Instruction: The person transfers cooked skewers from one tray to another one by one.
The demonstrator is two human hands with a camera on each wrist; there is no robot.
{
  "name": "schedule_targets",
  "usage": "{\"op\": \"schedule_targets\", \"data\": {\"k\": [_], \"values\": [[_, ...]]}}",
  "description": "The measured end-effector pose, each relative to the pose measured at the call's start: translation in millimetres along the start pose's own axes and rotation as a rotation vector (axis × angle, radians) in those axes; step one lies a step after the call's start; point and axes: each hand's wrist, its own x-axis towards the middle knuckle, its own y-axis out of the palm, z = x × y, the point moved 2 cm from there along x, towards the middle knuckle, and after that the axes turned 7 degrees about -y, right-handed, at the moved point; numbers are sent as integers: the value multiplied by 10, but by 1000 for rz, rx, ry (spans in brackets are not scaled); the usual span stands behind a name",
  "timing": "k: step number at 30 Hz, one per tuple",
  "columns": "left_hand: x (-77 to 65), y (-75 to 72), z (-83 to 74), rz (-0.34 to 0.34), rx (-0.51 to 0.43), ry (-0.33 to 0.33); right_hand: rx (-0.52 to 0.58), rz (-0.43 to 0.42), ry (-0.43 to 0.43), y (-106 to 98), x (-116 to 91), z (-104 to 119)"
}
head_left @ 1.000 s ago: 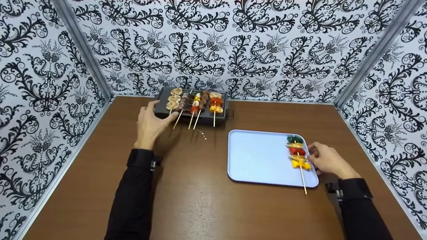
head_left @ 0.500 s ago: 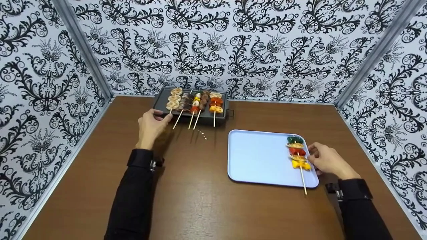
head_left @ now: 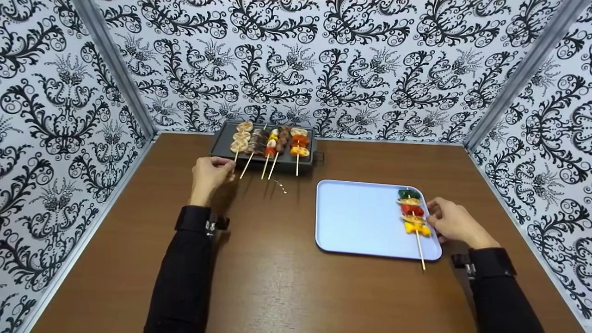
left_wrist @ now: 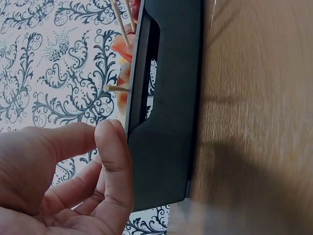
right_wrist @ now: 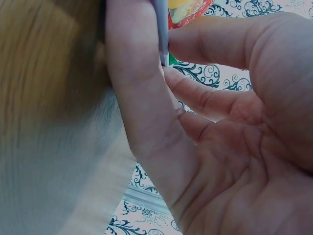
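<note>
My left hand [head_left: 208,178] is at the front left of a dark grill pan [head_left: 223,144], thumb and forefinger pinching the stick of the leftmost skewer [head_left: 240,138], threaded with pale round slices. That skewer's food lies on the pan; in the left wrist view the fingertips [left_wrist: 111,139] meet and hide the stick's end. At the right, my right hand [head_left: 455,224] grips the right edge of a pale blue tray [head_left: 356,217]. In the right wrist view the tray's rim [right_wrist: 163,29] passes between thumb and fingers. A vegetable skewer [head_left: 411,210] lies along the tray's right side.
Several more skewers lie on the pan: a dark meat skewer [head_left: 258,141], mixed ones, and a red and yellow one [head_left: 299,143] at the right. A wire handle [head_left: 319,158] juts from the pan. Patterned walls [head_left: 296,69] enclose the brown table [head_left: 268,259].
My left hand has closed its spread thumb and forefinger onto the leftmost skewer's stick and drawn slightly toward me. The right hand and tray have stayed still.
</note>
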Motion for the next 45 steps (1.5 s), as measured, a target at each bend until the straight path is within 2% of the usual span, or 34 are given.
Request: {"op": "schedule_targets", "data": {"k": [4, 12, 18, 24, 29, 37, 45], "values": [[12, 18, 2, 11, -16, -3, 5, -1, -2, 2, -3, -6], [48, 65, 32, 227, -361, -116, -25, 6, -11, -3, -6, -10], [47, 74, 33, 320, -420, -132, -36, 8, -8, -20, 1, -7], [39, 75, -5, 338, -450, -118, -31, 7, 0, -30, 10, -6], [10, 49, -73, 328, -470, -102, -31, 4, -7, -19, 6, -10], [-76, -34, -253, 269, -416, -37, -18, 8, -3, -15, -8, -1], [-162, -68, -424, 283, -404, -9, -3, 3, -9, -13, -8, 18]]}}
